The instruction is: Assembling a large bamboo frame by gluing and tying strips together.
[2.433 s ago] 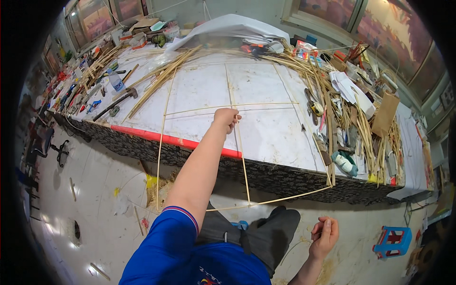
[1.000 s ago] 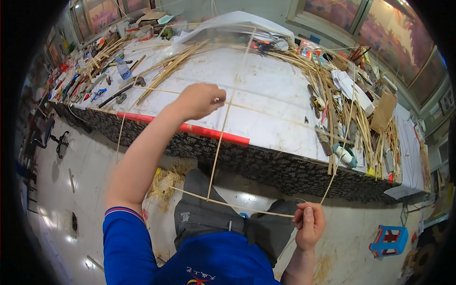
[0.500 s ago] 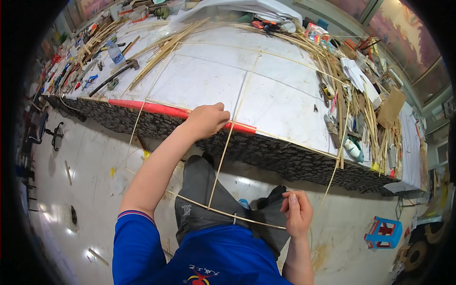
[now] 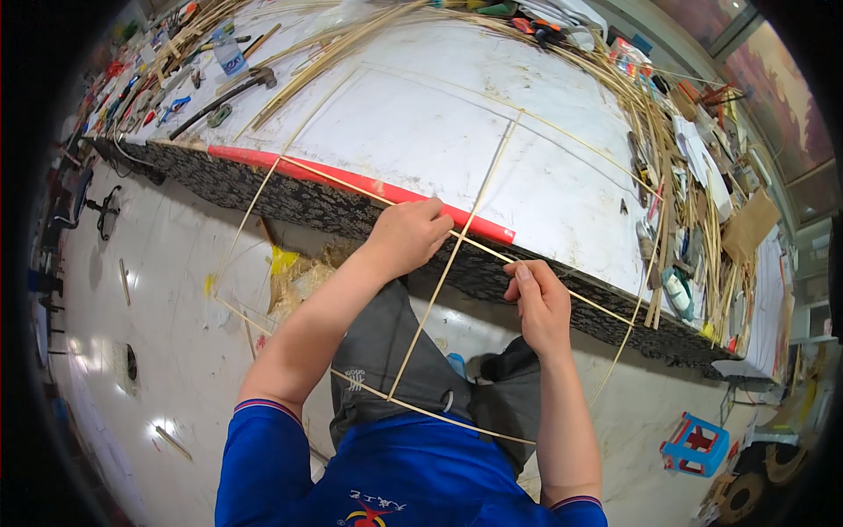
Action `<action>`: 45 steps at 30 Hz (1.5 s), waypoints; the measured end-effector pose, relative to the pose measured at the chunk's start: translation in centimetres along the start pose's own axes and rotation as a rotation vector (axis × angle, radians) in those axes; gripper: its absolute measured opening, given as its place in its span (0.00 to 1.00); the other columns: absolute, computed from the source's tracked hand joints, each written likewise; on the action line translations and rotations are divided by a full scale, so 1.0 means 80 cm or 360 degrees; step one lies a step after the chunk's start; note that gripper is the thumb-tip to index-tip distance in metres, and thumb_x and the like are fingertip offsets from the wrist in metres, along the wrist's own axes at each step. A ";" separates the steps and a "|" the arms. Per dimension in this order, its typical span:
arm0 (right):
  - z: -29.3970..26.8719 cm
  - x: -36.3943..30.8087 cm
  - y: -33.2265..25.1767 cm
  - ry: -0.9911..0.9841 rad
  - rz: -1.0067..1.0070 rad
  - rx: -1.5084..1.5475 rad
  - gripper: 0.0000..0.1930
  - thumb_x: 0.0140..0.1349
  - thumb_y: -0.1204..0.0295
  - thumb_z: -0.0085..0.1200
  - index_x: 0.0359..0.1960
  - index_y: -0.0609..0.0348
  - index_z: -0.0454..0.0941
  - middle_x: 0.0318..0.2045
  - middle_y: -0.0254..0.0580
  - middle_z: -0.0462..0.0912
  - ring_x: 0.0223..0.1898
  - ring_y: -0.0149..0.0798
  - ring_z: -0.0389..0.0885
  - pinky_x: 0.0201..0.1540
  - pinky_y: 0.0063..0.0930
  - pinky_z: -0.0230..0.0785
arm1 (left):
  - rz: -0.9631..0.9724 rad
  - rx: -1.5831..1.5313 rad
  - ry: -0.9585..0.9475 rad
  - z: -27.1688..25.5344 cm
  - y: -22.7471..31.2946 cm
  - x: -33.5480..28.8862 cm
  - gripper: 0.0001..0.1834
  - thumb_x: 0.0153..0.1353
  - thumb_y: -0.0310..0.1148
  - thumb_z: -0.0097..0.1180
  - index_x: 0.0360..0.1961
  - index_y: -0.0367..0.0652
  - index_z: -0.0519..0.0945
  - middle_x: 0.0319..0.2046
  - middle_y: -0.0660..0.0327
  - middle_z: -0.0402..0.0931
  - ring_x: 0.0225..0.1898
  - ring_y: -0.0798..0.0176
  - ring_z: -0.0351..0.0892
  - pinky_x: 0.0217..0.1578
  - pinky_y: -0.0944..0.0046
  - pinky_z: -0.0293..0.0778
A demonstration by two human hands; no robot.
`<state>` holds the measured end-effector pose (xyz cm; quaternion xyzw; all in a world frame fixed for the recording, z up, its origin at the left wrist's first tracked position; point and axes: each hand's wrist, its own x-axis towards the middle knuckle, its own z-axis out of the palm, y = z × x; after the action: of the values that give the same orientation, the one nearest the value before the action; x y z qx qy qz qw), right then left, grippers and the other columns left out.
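Note:
A light frame of thin bamboo strips [image 4: 430, 303] spans from the white table to my lap, with a long strip crossing its middle strip near the table edge. My left hand [image 4: 406, 239] is closed around the cross strip just left of that crossing; its fingertips are partly hidden. To the right of the crossing, my right hand [image 4: 540, 307] is pinched, thumb against fingers, right at the same strip. Whatever is between those fingertips is too small to make out. Under the strip, a red band [image 4: 325, 178] runs along the table edge.
Bundled bamboo strips [image 4: 338, 57], a hammer [image 4: 228, 101] and a plastic bottle [image 4: 230, 54] lie at the table's far left. More strips and tools crowd its right side, near a white-and-teal bottle [image 4: 676, 292]. On the floor at right stands a blue-and-red stool [image 4: 696, 445].
My right hand has moved up and away from my lap to the cross strip. My left hand stays near the crossing. The view has shifted slightly, and the frame's cross strip sits lower against the red band.

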<state>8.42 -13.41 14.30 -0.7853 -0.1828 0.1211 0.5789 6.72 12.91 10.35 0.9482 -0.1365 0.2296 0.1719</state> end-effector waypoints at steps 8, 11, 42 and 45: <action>0.024 0.038 -0.006 -0.0022 0.0020 0.0007 0.15 0.77 0.64 0.46 0.44 0.63 0.81 0.24 0.32 0.79 0.19 0.18 0.63 0.22 0.16 0.55 | -0.0047 -0.0016 0.0196 0.011 0.003 -0.012 0.06 0.55 0.29 0.64 0.30 0.45 0.78 0.30 0.60 0.73 0.32 0.54 0.79 0.32 0.56 0.76; 0.022 0.049 -0.011 -0.0048 0.0054 -0.0066 0.15 0.76 0.64 0.47 0.43 0.64 0.81 0.24 0.32 0.79 0.23 0.21 0.66 0.28 0.19 0.59 | -0.0096 -0.0063 0.0245 0.012 0.011 -0.014 0.06 0.55 0.27 0.63 0.33 0.44 0.79 0.32 0.59 0.74 0.32 0.53 0.79 0.32 0.55 0.76; 0.030 0.079 -0.033 -0.0341 0.0411 0.0509 0.16 0.73 0.64 0.48 0.40 0.65 0.82 0.24 0.40 0.82 0.21 0.27 0.72 0.24 0.21 0.65 | -0.1848 -0.1875 0.0094 0.073 0.027 -0.054 0.12 0.66 0.30 0.53 0.45 0.36 0.82 0.35 0.56 0.85 0.37 0.64 0.85 0.38 0.63 0.79; 0.027 0.064 -0.034 -0.0378 0.0459 0.0835 0.17 0.73 0.62 0.48 0.42 0.67 0.82 0.26 0.46 0.85 0.19 0.30 0.74 0.23 0.23 0.67 | -0.1620 -0.1457 0.0639 0.044 0.033 -0.060 0.09 0.66 0.30 0.57 0.44 0.36 0.82 0.32 0.62 0.83 0.32 0.70 0.80 0.33 0.68 0.76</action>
<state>11.80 -8.63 16.37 -0.6075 -0.0985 0.3356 0.7132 3.09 10.01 5.80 0.6662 0.2747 0.2107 0.6605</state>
